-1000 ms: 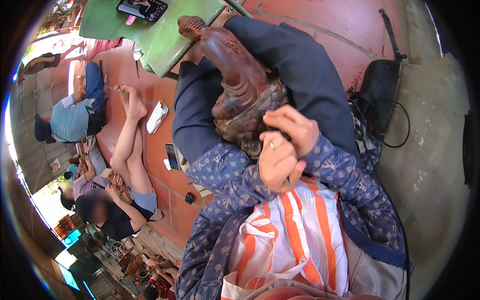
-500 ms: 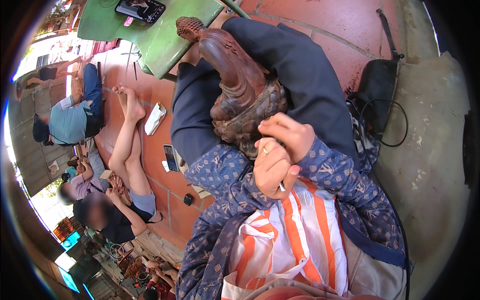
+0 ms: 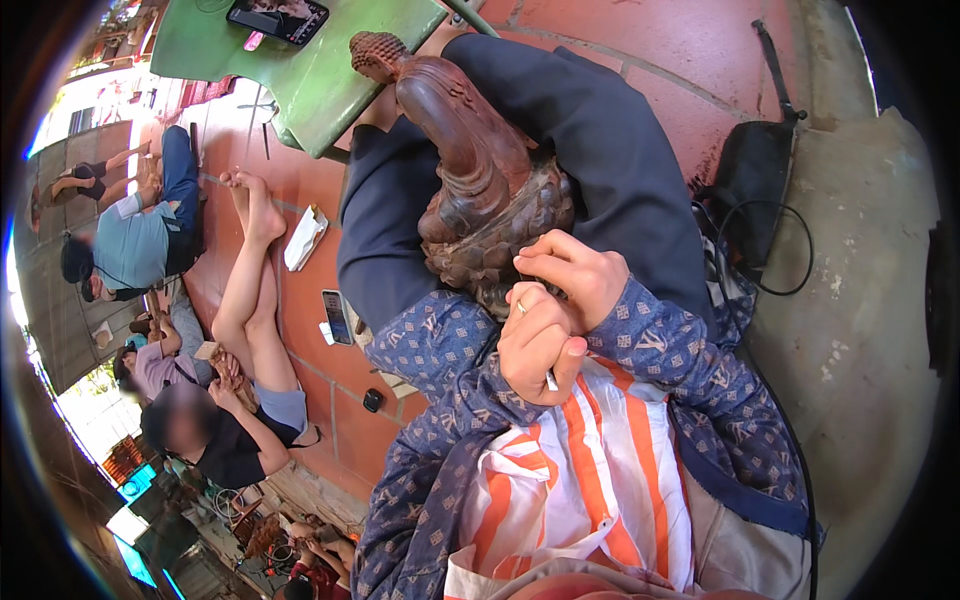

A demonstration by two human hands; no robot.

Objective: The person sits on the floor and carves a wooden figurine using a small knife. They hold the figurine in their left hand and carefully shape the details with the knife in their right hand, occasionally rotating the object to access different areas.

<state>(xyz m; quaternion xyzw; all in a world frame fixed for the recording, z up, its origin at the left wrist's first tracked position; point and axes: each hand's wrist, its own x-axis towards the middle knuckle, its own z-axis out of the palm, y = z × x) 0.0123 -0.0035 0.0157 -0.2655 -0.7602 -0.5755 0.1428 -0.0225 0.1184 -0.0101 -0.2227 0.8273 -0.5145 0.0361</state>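
Note:
A dark reddish-brown wooden seated Buddha statue (image 3: 465, 150) lies tilted between my trousered legs, its curled-hair head toward the upper left. The carved petal base (image 3: 500, 240) points toward me. My left hand (image 3: 538, 342), with a ring on one finger, is closed round a thin tool (image 3: 552, 381); only its pale end pokes out below the fist. Just above it, my right hand (image 3: 580, 280) has bent fingers, with fingertips at the edge of the base. The two hands touch. Whatever lies between them and the underside of the base is hidden.
A green chair (image 3: 330, 70) bearing a phone (image 3: 278, 18) stands at the top. On the tiles to the left are another phone (image 3: 337, 317), a small black case (image 3: 373, 400) and a white packet (image 3: 306, 238). Several people sit farther left. A black bag (image 3: 750, 190) with cable lies right.
Both hands stay at the statue's base. My left hand has shifted slightly up and left, turning a little. The statue looks nearly unmoved.

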